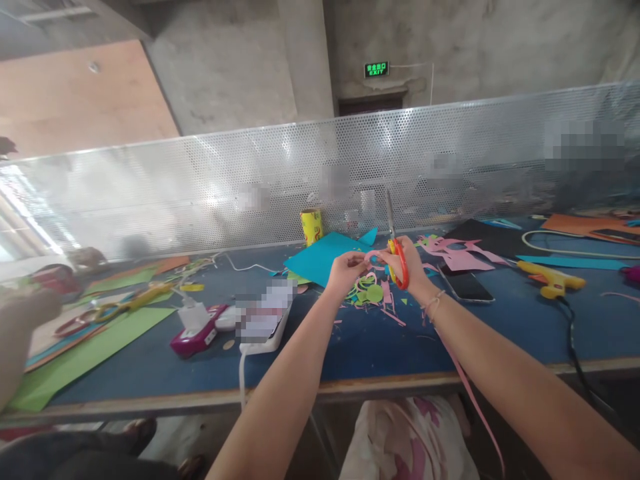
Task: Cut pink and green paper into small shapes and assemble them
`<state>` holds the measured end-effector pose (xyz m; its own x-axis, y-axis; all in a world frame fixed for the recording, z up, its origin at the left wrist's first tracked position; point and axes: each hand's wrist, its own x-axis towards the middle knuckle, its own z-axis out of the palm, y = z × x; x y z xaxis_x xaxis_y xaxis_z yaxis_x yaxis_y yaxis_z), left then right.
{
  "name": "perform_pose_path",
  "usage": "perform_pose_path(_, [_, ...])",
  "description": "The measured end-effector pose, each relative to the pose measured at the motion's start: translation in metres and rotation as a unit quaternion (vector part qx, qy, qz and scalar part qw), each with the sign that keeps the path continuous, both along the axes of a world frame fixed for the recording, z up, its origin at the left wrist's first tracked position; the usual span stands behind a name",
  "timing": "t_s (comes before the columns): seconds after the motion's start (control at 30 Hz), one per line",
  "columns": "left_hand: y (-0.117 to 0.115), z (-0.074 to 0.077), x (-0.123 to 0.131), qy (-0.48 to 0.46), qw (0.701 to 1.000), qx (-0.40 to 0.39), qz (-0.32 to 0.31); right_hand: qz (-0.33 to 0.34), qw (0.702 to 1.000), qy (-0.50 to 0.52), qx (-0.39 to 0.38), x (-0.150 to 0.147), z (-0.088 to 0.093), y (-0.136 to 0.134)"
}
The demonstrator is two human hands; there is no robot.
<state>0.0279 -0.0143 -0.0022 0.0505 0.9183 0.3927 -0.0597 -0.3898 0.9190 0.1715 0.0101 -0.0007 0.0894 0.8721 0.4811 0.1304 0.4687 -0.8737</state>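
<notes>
Above the table, my left hand (349, 269) pinches one end of a small curled pink paper strip (371, 255). My right hand (411, 261) meets it from the other side, its fingertips also on the pink paper. Scissors (399, 263) with orange and yellow handles are hooked in my right hand, blades pointing up and away from the paper. Under both hands lies a pile of green and pink paper scraps (371, 293). A long pink strip (475, 393) hangs below my right forearm past the table edge; its upper end is hidden.
Blue paper (325, 257) and a yellow roll (312, 227) stand behind. A phone (467, 285) and yellow glue gun (553, 277) lie right. A power strip (265, 333) and magenta adapter (197, 340) sit left. Another person's arm (25, 320) reaches in. A perforated metal screen (225, 190) runs behind.
</notes>
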Motion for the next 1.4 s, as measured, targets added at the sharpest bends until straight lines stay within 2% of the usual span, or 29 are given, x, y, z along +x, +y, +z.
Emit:
perform_pose_path(0.23, [0.0,-0.002,0.0,-0.035,0.999,-0.038,-0.01,0.015,0.999,0.044,0.026,0.001,0.002,-0.001])
perform_pose_path(0.43, [0.0,-0.002,0.0,-0.061,0.996,-0.047,-0.051,-0.001,0.998,0.041,0.044,0.001,0.005,-0.004])
perform_pose_path(0.7, [0.0,-0.002,0.003,-0.084,0.995,-0.026,-0.036,0.001,0.997,0.044,0.062,0.001,0.008,-0.011])
perform_pose_path(0.8, [0.004,0.0,0.0,-0.137,0.99,-0.017,-0.01,-0.004,0.999,0.006,0.037,0.001,0.009,-0.014])
perform_pose_path(0.93, [0.008,0.005,-0.008,-0.257,0.965,-0.021,0.037,-0.001,0.997,-0.072,0.011,0.001,0.0,-0.01])
perform_pose_path(1.07, [0.008,0.008,-0.015,-0.325,0.944,-0.027,0.05,0.03,0.985,-0.163,0.041,-0.004,-0.014,-0.003])
perform_pose_path(1.23, [0.007,0.009,-0.018,-0.353,0.934,-0.015,0.044,0.082,0.966,-0.229,0.087,-0.006,-0.023,-0.001])
perform_pose_path(1.4, [0.007,0.009,-0.017,-0.316,0.946,-0.026,0.059,0.093,0.951,-0.281,0.089,-0.005,-0.027,0.002])
